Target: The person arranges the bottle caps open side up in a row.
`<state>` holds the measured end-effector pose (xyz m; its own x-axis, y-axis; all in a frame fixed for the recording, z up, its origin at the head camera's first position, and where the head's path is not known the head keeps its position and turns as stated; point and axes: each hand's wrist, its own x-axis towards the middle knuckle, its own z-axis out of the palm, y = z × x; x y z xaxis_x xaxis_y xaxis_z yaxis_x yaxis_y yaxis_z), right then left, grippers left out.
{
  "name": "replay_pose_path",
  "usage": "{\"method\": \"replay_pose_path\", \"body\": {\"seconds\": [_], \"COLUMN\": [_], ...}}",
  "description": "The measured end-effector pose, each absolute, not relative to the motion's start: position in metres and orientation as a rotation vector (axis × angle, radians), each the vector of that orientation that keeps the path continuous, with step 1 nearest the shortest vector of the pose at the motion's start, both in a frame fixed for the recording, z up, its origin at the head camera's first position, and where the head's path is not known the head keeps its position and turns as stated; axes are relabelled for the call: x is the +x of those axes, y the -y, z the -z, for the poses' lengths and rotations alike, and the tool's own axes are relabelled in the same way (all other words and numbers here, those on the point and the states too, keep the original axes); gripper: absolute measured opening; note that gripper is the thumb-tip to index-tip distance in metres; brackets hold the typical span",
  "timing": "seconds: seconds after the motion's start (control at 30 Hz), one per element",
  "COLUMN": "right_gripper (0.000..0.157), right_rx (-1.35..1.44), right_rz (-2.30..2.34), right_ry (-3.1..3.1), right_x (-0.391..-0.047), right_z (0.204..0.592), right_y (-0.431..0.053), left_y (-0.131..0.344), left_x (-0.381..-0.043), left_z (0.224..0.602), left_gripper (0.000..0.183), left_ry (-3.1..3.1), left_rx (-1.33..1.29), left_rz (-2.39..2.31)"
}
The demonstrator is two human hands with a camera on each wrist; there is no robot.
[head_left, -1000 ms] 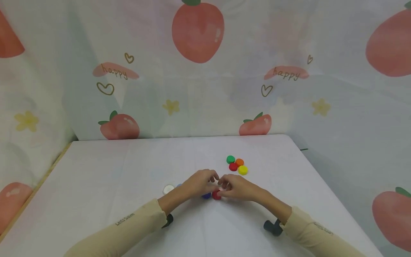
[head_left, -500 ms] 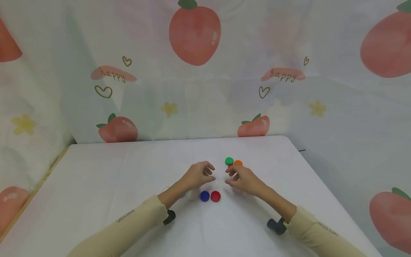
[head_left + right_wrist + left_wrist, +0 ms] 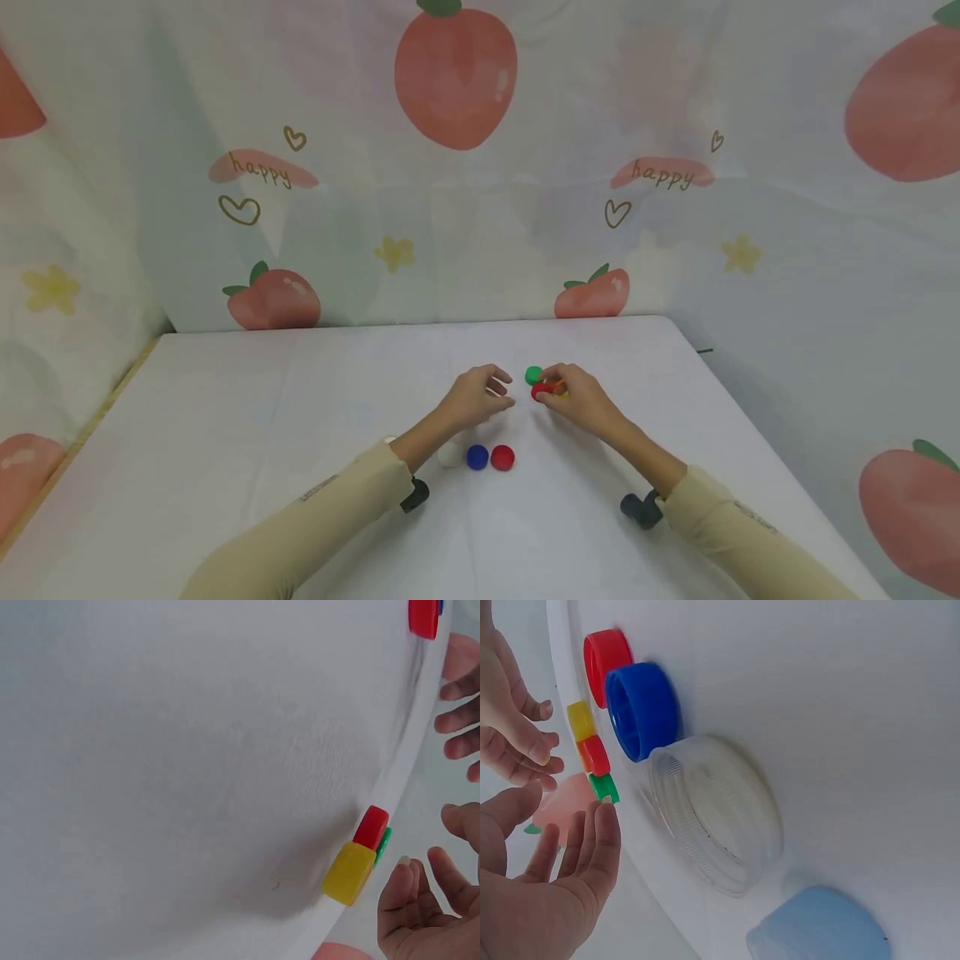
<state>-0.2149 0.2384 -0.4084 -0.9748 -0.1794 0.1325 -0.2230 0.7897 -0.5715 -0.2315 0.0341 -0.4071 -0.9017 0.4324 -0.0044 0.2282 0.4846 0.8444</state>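
My left hand (image 3: 477, 395) hovers over the middle of the table with relaxed, spread fingers and holds nothing. Behind its wrist stand a clear cap (image 3: 712, 814), a blue cap (image 3: 477, 457) and a red cap (image 3: 502, 457) in a row. My right hand (image 3: 582, 401) hangs by a small cluster farther back, thumb and fingers apart. That cluster has a second red cap (image 3: 371, 826), a green cap (image 3: 533, 375), a yellow cap (image 3: 349, 873) and an orange cap, which the right fingers mostly hide in the head view.
A light blue cap (image 3: 817, 930) lies beyond the clear one in the left wrist view. The white table (image 3: 300, 400) ends at a fruit-print curtain (image 3: 480, 208) behind it. Dark wrist devices (image 3: 641, 510) sit under both sleeves.
Both hands have left the front red and blue caps and moved away from me. The right hand has gone to the rear cluster; the front caps now show in a row.
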Motion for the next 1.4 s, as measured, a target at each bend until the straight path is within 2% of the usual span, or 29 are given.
{"method": "replay_pose_path", "body": {"seconds": [0.5,1.4], "right_gripper": [0.038,0.040], "right_rx": [0.203,0.203], "right_rz": [-0.905,-0.917], "right_ry": [2.925,3.048], "right_x": [-0.239,-0.261], "right_z": [0.416,0.427], "right_y": [-0.250,-0.249], "left_y": [-0.051,-0.082], "left_x": [-0.254,-0.275], "left_z": [0.407,0.404], "left_gripper": [0.040,0.036], "left_ry": [-2.542,-2.627], "left_rx": [0.410,0.382], "left_rz": [-1.342,-1.034]}}
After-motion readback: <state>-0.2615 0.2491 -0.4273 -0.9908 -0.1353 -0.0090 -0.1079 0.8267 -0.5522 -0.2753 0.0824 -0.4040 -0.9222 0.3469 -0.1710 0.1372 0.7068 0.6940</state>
